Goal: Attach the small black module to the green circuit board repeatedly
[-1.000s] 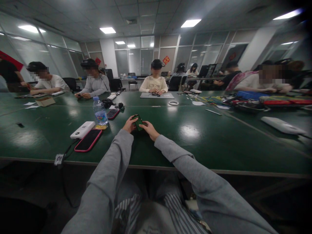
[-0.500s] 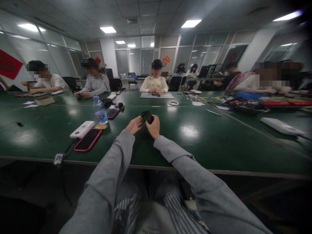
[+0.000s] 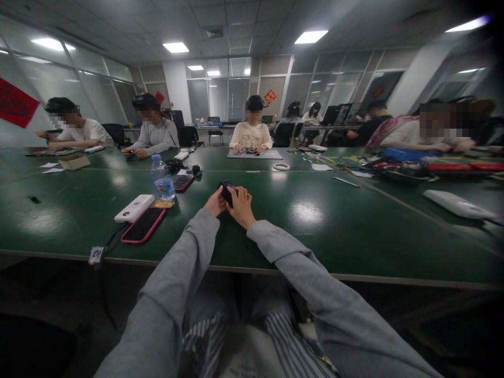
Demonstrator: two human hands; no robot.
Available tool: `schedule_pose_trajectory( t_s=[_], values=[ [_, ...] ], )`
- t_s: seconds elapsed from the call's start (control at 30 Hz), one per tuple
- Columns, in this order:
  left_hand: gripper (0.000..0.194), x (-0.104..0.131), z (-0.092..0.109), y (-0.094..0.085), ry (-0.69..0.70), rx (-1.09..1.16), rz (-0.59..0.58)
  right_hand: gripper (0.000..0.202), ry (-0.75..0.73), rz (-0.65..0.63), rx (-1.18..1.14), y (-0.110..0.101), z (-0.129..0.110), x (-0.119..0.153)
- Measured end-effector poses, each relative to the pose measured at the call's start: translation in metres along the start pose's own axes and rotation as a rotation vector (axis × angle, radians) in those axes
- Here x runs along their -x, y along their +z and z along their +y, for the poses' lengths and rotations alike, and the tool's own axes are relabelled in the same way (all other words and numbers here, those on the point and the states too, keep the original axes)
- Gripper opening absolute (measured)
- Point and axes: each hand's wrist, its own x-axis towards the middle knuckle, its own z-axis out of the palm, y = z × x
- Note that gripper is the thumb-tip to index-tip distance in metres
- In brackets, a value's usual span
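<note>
A small black object (image 3: pixel 226 192) is held between my two hands above the green table (image 3: pixel 283 236). My left hand (image 3: pixel 214 202) grips its left side. On the right side, my right hand (image 3: pixel 241 205) has its fingers bent over the object. The object's far part sticks out beyond my fingers, and its details are too dark to tell.
To the left are a phone with a pink edge (image 3: pixel 144 225), a white power bank (image 3: pixel 134 208) with a black cable, a water bottle (image 3: pixel 163 181) and a red-edged phone (image 3: pixel 184 182). A white ring (image 3: pixel 281 167) lies further back. People sit across the table.
The black object has shifted left and turned. My left hand, open before, has closed on it, and my right hand's fingers have moved over its near right side.
</note>
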Motion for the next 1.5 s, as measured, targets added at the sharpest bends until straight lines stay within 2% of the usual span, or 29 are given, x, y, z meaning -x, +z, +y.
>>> schedule_pose_trajectory(
  t_s=[0.1,0.2,0.3,0.4,0.53,0.63,0.73,0.9,1.17,1.37,1.43,1.5],
  values=[
    [0.037,-0.006,-0.001,-0.006,0.050,0.020,0.054,0.055,-0.063,-0.022,-0.049,0.000,-0.004,0.002],
    [0.039,-0.012,-0.003,-0.011,0.064,0.010,0.057,0.054,-0.078,-0.015,-0.098,0.003,-0.005,0.002],
    [0.040,-0.013,-0.004,-0.012,0.067,0.008,0.045,0.057,-0.017,0.025,-0.156,0.010,-0.001,0.001],
    [0.040,-0.013,-0.004,-0.011,0.082,0.012,0.067,0.069,0.053,0.045,-0.253,0.018,0.005,0.000],
    [0.040,-0.013,-0.002,-0.011,0.065,-0.001,0.108,0.073,0.063,-0.004,-0.403,0.024,0.011,0.001],
    [0.038,-0.013,-0.001,-0.011,0.048,-0.006,0.108,0.074,0.102,-0.021,-0.427,0.023,0.010,0.003],
    [0.039,-0.013,-0.002,-0.011,0.035,-0.008,0.110,0.072,0.131,-0.053,-0.420,0.022,0.009,0.003],
    [0.045,-0.013,-0.003,-0.012,0.013,-0.061,0.133,0.056,0.162,-0.109,-0.379,0.022,0.009,0.002],
    [0.063,-0.011,-0.001,-0.011,0.022,-0.020,0.068,0.052,0.139,0.083,-0.317,0.007,0.001,-0.002],
    [0.047,-0.013,-0.002,-0.018,0.021,-0.081,0.143,0.051,0.170,0.291,-0.270,-0.008,0.008,-0.009],
    [0.042,-0.013,-0.002,-0.021,0.036,-0.078,0.142,0.051,0.197,0.294,-0.252,-0.005,0.017,-0.010],
    [0.039,-0.013,-0.001,-0.023,0.044,-0.069,0.146,0.050,0.242,0.244,-0.229,0.002,0.027,-0.009]
  ],
)
